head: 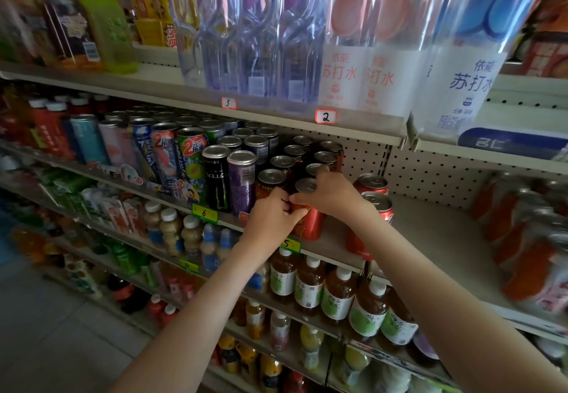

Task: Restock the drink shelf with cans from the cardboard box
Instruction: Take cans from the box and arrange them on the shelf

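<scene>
The left hand [270,217] and the right hand [330,196] together grip a red can [311,225] on the shelf [430,232], apparently to align its row.

One wide-angle view is taken from the head, faced forward and down, close to the drink shelf [436,232] receding toward 9 o'clock

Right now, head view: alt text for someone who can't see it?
A left hand and a right hand grip one red drink can with gold lettering at the front of a beige metal shelf. Rows of similar cans stand behind it, two red cola cans to its right.
</scene>
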A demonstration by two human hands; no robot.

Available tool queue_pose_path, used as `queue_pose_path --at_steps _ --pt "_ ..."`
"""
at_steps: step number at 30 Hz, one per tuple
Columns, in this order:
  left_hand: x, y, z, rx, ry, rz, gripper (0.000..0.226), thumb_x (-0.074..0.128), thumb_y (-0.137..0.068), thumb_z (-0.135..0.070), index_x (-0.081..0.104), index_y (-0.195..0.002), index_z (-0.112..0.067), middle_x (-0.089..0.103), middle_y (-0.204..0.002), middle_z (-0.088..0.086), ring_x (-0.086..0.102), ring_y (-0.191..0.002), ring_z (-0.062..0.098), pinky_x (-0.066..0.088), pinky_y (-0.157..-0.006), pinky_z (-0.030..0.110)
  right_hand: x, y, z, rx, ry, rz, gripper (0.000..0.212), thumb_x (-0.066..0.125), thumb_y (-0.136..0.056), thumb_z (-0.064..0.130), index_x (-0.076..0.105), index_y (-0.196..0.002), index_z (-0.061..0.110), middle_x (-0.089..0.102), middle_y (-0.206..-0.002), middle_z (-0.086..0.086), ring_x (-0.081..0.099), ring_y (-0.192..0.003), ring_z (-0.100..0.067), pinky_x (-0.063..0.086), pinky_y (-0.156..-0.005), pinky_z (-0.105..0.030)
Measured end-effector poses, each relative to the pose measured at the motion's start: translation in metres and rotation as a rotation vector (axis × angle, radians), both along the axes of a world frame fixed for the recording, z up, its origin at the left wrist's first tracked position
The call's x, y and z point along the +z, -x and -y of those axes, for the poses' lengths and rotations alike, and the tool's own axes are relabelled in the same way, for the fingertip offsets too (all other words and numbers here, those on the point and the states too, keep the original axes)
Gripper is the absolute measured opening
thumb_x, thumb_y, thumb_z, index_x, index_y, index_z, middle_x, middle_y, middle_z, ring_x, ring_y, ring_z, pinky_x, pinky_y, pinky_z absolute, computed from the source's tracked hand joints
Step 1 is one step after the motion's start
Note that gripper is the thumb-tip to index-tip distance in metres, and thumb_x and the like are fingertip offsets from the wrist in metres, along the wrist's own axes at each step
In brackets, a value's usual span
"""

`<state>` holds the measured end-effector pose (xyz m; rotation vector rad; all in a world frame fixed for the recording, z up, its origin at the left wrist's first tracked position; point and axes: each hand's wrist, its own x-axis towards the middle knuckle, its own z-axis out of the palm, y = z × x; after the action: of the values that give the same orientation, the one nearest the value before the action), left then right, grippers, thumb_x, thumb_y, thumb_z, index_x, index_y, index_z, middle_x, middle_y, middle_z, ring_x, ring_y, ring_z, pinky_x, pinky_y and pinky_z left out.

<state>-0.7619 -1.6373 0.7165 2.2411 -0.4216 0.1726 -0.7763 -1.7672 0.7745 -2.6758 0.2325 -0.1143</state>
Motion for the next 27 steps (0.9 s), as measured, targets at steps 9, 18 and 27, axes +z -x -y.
queue_pose_path --at_steps 9,18,27 --pt "0.009 0.004 -0.023 -0.096 0.046 -0.090 0.019 0.066 -0.086 -0.026 0.059 -0.101 -0.018 0.069 -0.094 -0.004 0.063 -0.081 0.001 0.046 -0.070 0.012 0.006 0.042 -0.023 0.159 0.278 0.376 0.056 0.057 -0.091 0.036 0.040 -0.135 0.006 0.044 -0.134 -0.013 0.037 -0.125 -0.031 0.034 -0.102 -0.036" --pt "-0.029 0.036 -0.096 0.108 0.247 -0.170 0.009 0.049 -0.097 -0.013 0.058 -0.095 -0.010 0.061 -0.079 -0.004 0.057 -0.069 -0.004 0.047 -0.060 0.008 -0.039 0.048 -0.086 0.568 0.129 0.573 0.024 0.064 -0.084 0.015 0.061 -0.103 0.001 0.062 -0.097 -0.015 0.058 -0.091 -0.034 0.050 -0.075 -0.040" --pt "-0.168 0.142 -0.219 0.710 0.318 -0.468 0.016 0.061 -0.087 -0.018 0.055 -0.079 -0.030 0.068 -0.084 0.009 0.067 -0.079 0.029 0.056 -0.073 0.046 -0.173 0.038 -0.190 0.893 -0.047 0.147 0.028 0.054 -0.086 0.025 0.061 -0.098 0.000 0.060 -0.096 -0.019 0.057 -0.095 -0.035 0.044 -0.079 -0.038"
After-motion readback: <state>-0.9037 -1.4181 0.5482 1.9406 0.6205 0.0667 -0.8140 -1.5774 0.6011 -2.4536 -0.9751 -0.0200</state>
